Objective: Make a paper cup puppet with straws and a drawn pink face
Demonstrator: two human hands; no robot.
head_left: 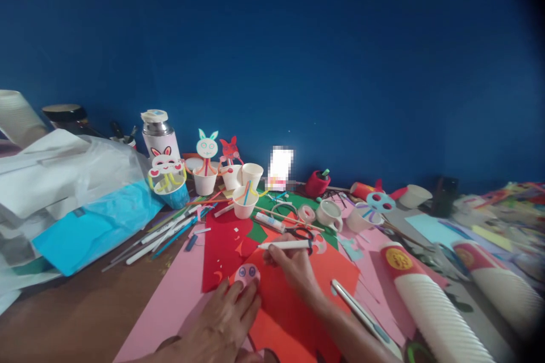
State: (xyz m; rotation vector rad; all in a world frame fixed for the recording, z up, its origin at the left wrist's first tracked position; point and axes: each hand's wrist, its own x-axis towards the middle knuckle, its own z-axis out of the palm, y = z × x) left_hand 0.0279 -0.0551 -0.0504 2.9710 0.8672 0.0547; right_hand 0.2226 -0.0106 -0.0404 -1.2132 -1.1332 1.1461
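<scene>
My left hand (227,309) lies flat with fingers spread, its fingertips on the lower part of a small pink paper face (246,270) with two drawn blue eyes. In my right hand (296,272) is a white marker (285,244), pinched between thumb and fingers. The marker points left, just above and right of the paper face. Beneath both hands lie orange paper (293,317) and red paper (219,249). Scissors (307,233) with dark handles rest behind the right hand, and a glue stick (269,221) lies beyond it.
Paper cups with pipe cleaners stand behind, one bearing a white rabbit face (206,147). Several markers (164,232) lie left, beside plastic-wrapped blue sheets (97,232). A white mug (329,214) and stacked paper cups (434,306) sit right, near a grey-white cutter (361,317).
</scene>
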